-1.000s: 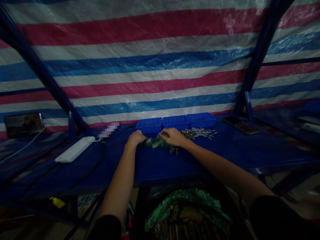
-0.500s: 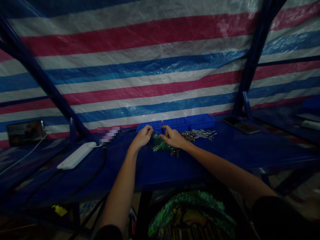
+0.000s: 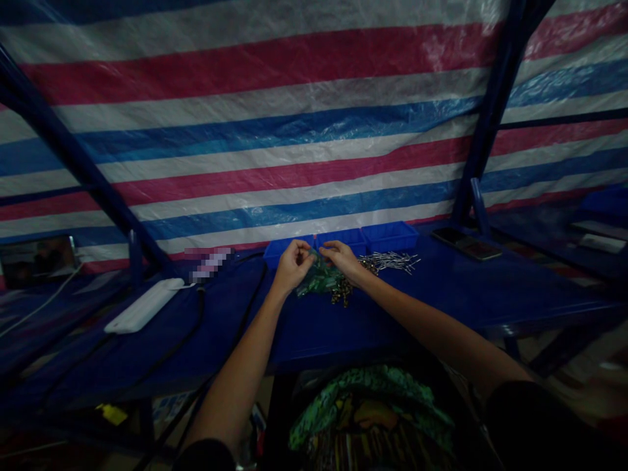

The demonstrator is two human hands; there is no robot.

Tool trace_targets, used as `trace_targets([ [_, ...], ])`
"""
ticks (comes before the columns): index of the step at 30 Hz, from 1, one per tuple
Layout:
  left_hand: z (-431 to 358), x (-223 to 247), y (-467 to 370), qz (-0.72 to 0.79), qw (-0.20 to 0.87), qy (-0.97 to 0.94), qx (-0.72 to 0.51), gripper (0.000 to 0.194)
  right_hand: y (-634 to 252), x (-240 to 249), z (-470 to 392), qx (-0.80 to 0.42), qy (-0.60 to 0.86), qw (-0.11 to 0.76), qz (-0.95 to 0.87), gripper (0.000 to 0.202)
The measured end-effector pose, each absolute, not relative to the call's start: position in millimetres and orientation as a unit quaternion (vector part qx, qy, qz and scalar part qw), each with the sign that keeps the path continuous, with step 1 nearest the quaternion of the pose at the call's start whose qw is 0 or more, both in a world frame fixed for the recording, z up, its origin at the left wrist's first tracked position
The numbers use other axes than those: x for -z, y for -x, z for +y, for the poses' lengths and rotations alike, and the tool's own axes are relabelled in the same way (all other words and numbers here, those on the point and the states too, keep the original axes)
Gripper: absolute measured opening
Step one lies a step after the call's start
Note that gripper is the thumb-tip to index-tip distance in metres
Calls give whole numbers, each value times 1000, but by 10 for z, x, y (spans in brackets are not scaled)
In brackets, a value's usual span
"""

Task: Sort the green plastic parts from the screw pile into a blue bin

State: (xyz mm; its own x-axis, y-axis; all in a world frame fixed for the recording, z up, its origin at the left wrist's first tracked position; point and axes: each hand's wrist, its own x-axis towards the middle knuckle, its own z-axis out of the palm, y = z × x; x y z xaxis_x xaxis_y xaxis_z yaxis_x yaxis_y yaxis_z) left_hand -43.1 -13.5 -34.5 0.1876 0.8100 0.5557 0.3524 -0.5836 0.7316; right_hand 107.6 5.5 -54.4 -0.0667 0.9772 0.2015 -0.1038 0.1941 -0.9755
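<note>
Below and between left hand [image 3: 293, 262] and right hand [image 3: 342, 258], green pieces [image 3: 314, 282], each grip pinched, contents unclear.

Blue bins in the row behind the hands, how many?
3, side by side: left bin behind the left hand, middle bin behind right hand, right bin behind the silvery pins.

Between the left hand [image 3: 293, 261] and the right hand [image 3: 342, 259], whatever the fingertips may grip is too small and dim to identify, and the green pieces [image 3: 316, 282] blur together. The hands partly hide the left and middle blue bins [image 3: 277, 248]. The left edge cuts off the lit screen [image 3: 42, 260]; a pixelated patch [image 3: 210, 263] is unreadable.
</note>
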Motion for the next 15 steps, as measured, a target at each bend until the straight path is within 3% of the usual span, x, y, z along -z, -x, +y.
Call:
trace_targets([
  [4, -146, 380, 399, 396, 190, -753, -490, 23, -1082, 537, 43, -560, 396, 538, -490, 35],
  [9, -159, 375, 395, 386, 164, -771, -479, 23, -1185, 492, 72, -583, 342, 505, -537, 7],
  [12, -155, 385, 391, 401, 167, -786, -441, 34, -1225, 483, 108, -516, 370, 528, -564, 7],
  [15, -131, 399, 383, 448, 180, -763, -429, 43, -1224, 482, 93, -354, 362, 582, -636, 6],
])
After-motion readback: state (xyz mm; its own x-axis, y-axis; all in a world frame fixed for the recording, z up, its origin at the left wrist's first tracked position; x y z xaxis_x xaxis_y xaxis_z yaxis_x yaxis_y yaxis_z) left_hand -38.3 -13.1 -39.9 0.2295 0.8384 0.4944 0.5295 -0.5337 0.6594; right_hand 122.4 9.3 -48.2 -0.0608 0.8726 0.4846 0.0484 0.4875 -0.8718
